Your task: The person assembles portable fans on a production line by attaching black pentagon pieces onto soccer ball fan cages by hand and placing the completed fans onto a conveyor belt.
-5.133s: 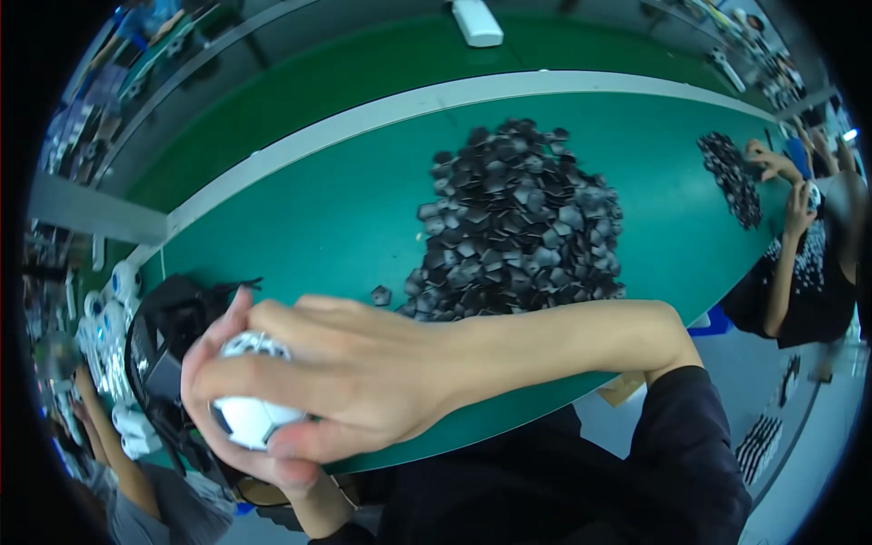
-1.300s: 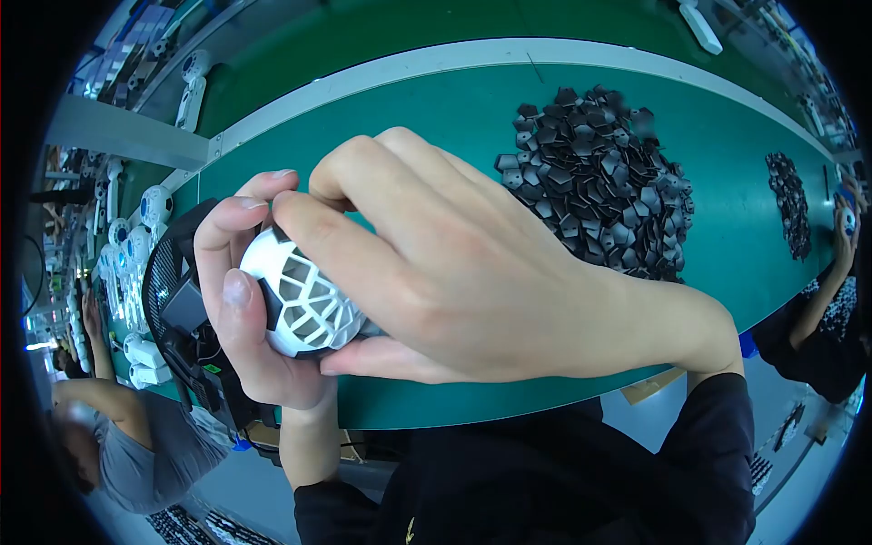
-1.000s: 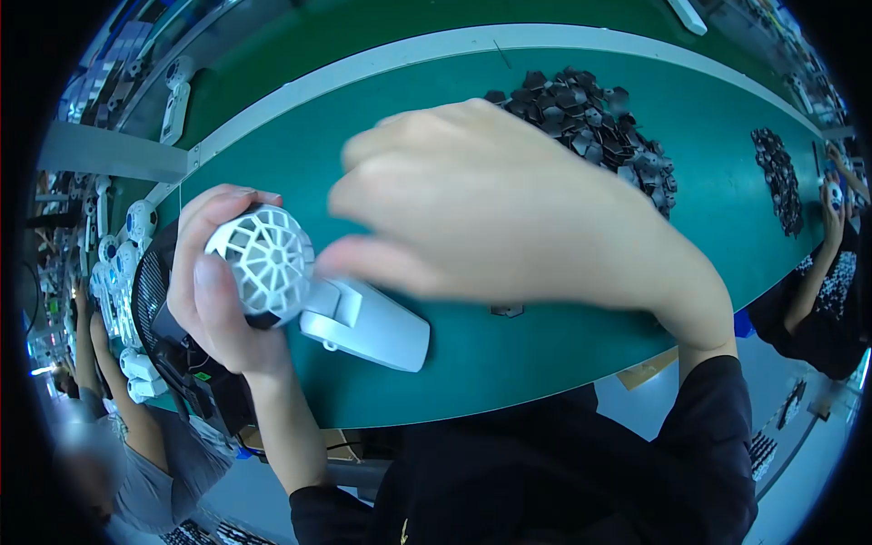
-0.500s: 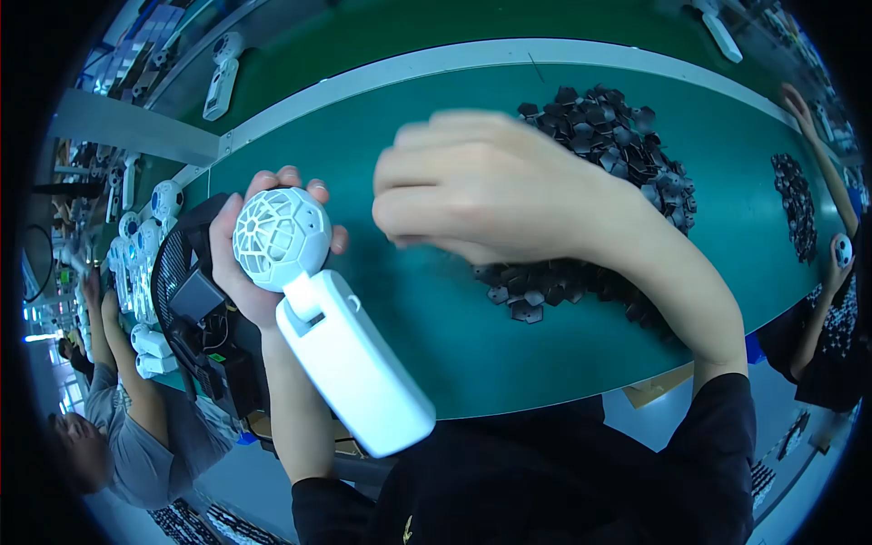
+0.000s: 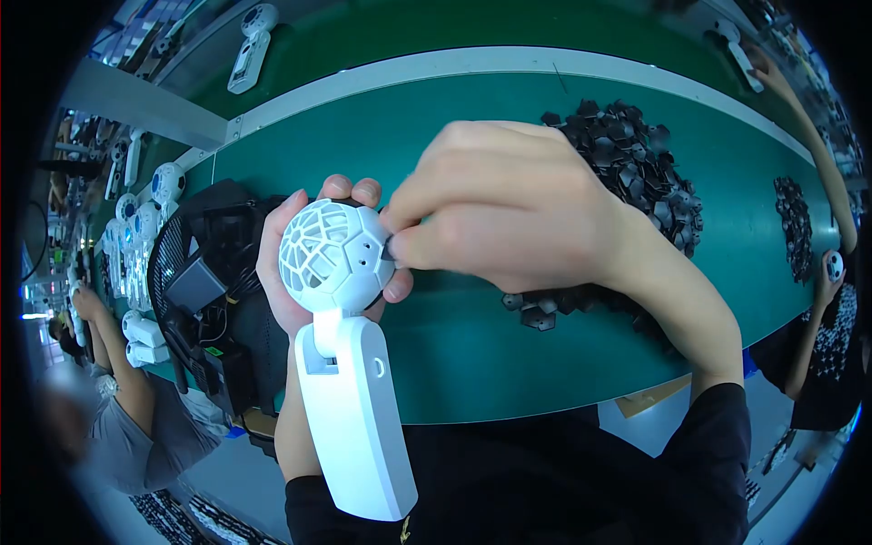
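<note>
My left hand (image 5: 275,259) is wrapped round the ball-shaped head of a white handheld fan (image 5: 357,418), whose slotted grille faces up. The fan's handle hangs down toward my body. Against the right side of that head, my right hand (image 5: 522,204) is closed in a pinch on a small black piece (image 5: 389,251), mostly hidden by the fingers. Two small dark holes show on the white shell beside the fingertips. A pile of black pentagon-shaped pieces (image 5: 627,154) lies on the green table behind and beneath my right forearm.
Left of my hands stand a black mesh-fronted fan (image 5: 173,263) and dark boxes. Beyond them are several white handheld fans (image 5: 136,241) and a co-worker's arm (image 5: 113,336). At the far right, another person's hand (image 5: 827,289) holds a white fan near a smaller black heap (image 5: 795,227).
My left hand has moved right with the fan, whose handle now hangs more upright. My right hand has come down to the fan's head with a black piece between its fingers.
</note>
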`<state>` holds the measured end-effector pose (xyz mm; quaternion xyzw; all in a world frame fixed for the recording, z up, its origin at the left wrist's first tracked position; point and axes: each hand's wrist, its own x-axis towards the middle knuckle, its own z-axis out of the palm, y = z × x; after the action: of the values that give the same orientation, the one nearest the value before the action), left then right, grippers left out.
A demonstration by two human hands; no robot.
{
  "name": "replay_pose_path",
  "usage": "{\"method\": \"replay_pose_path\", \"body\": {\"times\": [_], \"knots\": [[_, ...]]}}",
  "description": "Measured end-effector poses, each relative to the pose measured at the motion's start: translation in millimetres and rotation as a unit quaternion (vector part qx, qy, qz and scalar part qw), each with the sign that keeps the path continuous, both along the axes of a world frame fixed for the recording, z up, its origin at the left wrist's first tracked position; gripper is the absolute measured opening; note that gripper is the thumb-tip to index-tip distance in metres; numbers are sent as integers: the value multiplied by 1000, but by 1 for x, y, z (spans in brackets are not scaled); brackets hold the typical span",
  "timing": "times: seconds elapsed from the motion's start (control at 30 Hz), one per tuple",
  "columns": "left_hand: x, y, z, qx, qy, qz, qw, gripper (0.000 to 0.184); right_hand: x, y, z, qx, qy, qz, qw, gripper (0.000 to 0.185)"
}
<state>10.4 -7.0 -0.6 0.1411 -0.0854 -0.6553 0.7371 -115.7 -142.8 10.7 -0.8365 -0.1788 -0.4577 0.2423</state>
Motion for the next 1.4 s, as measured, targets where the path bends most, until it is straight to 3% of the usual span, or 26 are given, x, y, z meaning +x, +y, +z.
{"method": "replay_pose_path", "body": {"times": [0.2,0.3,0.4,0.53,0.6,0.7,0.8,0.93,1.03,1.1,1.2,1.4], "knots": [[-13,-1,13,90,30,37,995,31,-2,13,6,187,104,50,976,14],[-17,-2,15,141,27,51,988,31,-3,13,7,213,135,69,965,13],[-11,-3,8,124,22,-15,992,34,0,13,9,240,137,110,955,9],[-16,-4,12,134,40,-14,990,34,-2,10,9,263,179,91,944,8],[-17,-4,11,150,26,-13,988,35,-2,10,6,326,181,154,915,8],[-15,-2,7,147,19,-19,989,38,-3,12,7,350,207,161,899,7],[-15,-2,6,146,-1,-27,989,41,-2,8,4,268,170,149,937,10],[-14,-1,5,130,-10,-53,990,43,-6,7,15,272,199,158,928,14],[-13,0,0,163,2,-27,986,43,-7,7,19,221,217,144,940,19],[-17,-1,5,122,-34,13,992,41,-6,9,19,175,232,98,952,24],[-21,-4,7,98,-66,51,992,38,-6,9,20,215,267,53,938,31],[-10,-1,3,75,-150,-3,986,38,-12,4,30,165,364,-39,916,42]]}}
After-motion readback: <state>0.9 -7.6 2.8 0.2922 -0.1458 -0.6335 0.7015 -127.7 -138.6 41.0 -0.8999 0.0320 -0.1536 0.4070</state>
